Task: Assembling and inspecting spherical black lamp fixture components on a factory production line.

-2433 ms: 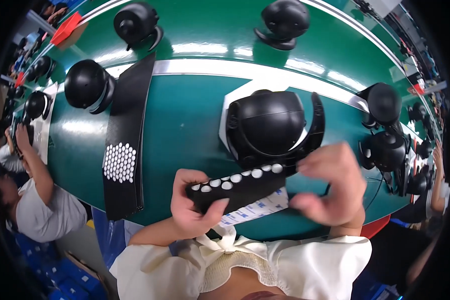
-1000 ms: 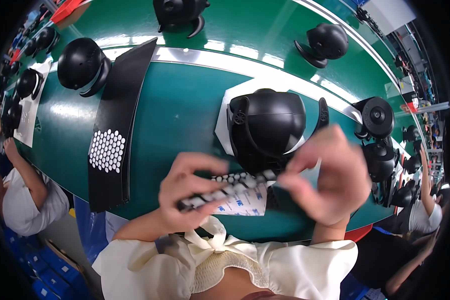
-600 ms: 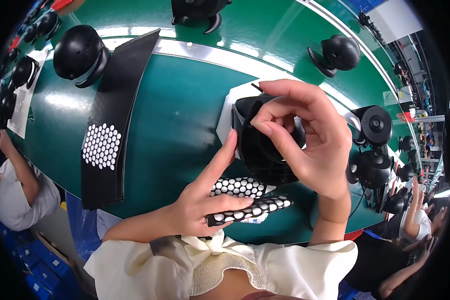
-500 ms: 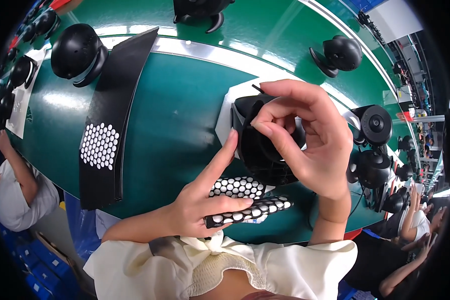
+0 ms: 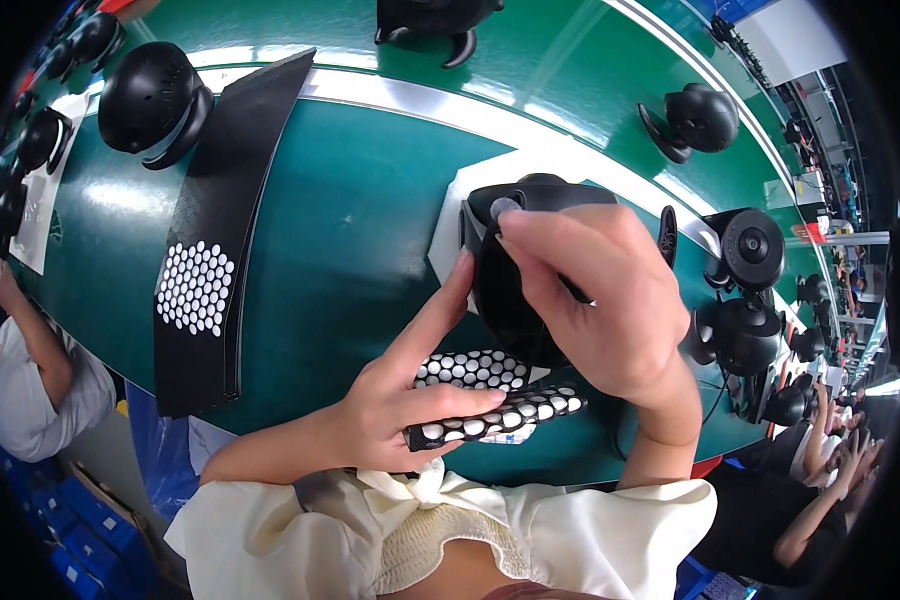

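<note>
Before me a rounded black plastic housing (image 5: pixel 510 310) rests on a white pad (image 5: pixel 454 215). My left hand (image 5: pixel 380 405) grips a folded black sheet of white round stickers (image 5: pixel 500 418) between thumb and fingers. Its index finger reaches out and touches the left edge of the housing. Over the housing's far left corner, my right hand (image 5: pixel 615 310) is closed in a pinch. A small round greyish sticker (image 5: pixel 504 208) shows at its fingertips, at the corner's surface; whether it is stuck down I cannot tell. The right hand hides much of the housing.
Further left lies a long black sheet (image 5: pixel 210 200) with a patch of white round stickers (image 5: pixel 196 288). Black round devices stand around the green table, one at far left (image 5: pixel 150 95), one at far right (image 5: pixel 702 118), others at right (image 5: pixel 748 250). Other people sit at both sides.
My right hand has turned over and its fingertips have come down to the housing's far left corner, where the small round sticker now shows. My left hand has barely moved.
</note>
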The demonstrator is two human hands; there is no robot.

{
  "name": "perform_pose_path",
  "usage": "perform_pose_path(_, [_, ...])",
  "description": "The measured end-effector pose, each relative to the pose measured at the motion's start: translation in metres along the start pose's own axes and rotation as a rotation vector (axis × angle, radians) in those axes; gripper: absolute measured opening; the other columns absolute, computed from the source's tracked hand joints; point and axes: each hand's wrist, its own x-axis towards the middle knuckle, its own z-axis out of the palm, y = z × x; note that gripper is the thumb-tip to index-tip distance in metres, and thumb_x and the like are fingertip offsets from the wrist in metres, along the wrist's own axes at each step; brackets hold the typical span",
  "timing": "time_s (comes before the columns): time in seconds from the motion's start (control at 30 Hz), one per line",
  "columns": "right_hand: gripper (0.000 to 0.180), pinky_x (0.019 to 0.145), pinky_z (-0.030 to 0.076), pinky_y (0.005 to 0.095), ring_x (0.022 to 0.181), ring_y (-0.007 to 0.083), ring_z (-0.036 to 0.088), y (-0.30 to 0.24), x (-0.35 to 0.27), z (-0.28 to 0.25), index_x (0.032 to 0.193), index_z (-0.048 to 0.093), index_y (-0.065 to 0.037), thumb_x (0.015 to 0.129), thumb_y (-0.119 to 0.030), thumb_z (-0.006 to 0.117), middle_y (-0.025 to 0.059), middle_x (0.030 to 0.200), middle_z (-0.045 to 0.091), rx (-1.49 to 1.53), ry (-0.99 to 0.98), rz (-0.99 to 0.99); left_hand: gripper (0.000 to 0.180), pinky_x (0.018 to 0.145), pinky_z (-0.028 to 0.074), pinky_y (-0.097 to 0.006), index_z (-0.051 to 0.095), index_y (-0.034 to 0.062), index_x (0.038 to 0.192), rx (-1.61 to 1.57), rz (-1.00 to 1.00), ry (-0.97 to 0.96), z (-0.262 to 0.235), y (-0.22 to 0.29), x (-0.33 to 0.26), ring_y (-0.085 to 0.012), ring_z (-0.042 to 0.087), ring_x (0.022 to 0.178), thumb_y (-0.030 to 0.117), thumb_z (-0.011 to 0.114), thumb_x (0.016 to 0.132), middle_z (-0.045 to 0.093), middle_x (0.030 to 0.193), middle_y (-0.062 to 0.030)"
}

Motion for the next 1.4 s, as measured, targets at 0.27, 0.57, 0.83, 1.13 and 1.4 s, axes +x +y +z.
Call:
perform_pose_path(0.27, [0.024,0.068,0.039,0.0270,0.085,0.0184,0.059,0.007,-0.003,-0.013,0.095,0.060,-0.001,0.076,-0.015,0.055,0.0072,0.085,0.065,-0.346,-0.132,-0.245,0.027,0.100,0.023,-0.042,0.060,0.0045,0.094,0.037,0.023,0.048,-0.002,0.003,0.005,-0.0473,0.020,0.124,0.004,0.064,0.067,0.015,0.132,-0.0368])
perform_pose_path(0.57, [0.052,0.097,0.028,0.0454,0.111,0.0260,0.049,0.011,-0.004,-0.028,0.120,0.045,-0.002,0.076,-0.029,0.051,0.0047,0.099,0.063,-0.311,-0.428,-0.187,0.026,0.100,0.024,-0.041,0.060,0.0020,0.092,-0.047,0.042,0.067,-0.005,-0.001,0.005,-0.0442,0.020,0.125,0.003,0.066,0.067,0.017,0.132,-0.0349])
perform_pose_path(0.83, [0.013,0.088,0.040,0.0386,0.100,0.0315,0.053,0.027,-0.024,-0.082,0.089,0.051,0.007,0.078,0.001,0.053,0.0260,0.108,0.052,0.095,0.096,0.292,0.026,0.100,0.023,-0.041,0.060,0.0002,0.091,-0.040,0.015,0.076,0.000,0.003,0.007,-0.0433,0.022,0.125,0.003,0.067,0.066,0.020,0.132,-0.0347])
perform_pose_path(1.13, [0.013,0.077,0.047,0.0244,0.081,0.0111,0.058,0.036,-0.048,-0.075,0.087,0.058,0.005,0.079,-0.005,0.059,0.0072,0.085,0.061,0.553,0.046,0.807,0.026,0.099,0.023,-0.051,0.056,0.0004,0.083,-0.048,-0.059,0.121,0.005,0.004,0.007,-0.0490,0.019,0.123,-0.004,0.068,0.061,0.013,0.134,-0.0329])
perform_pose_path(1.4, [0.009,0.074,0.047,0.0218,0.078,0.0103,0.057,0.030,-0.048,-0.073,0.086,0.058,0.007,0.078,0.003,0.057,0.0076,0.086,0.059,0.397,0.056,0.719,0.023,0.098,0.020,-0.052,0.052,0.0020,0.081,0.046,-0.152,0.152,0.008,0.010,0.003,-0.0476,0.019,0.124,0.020,0.065,0.074,0.015,0.135,-0.0310])
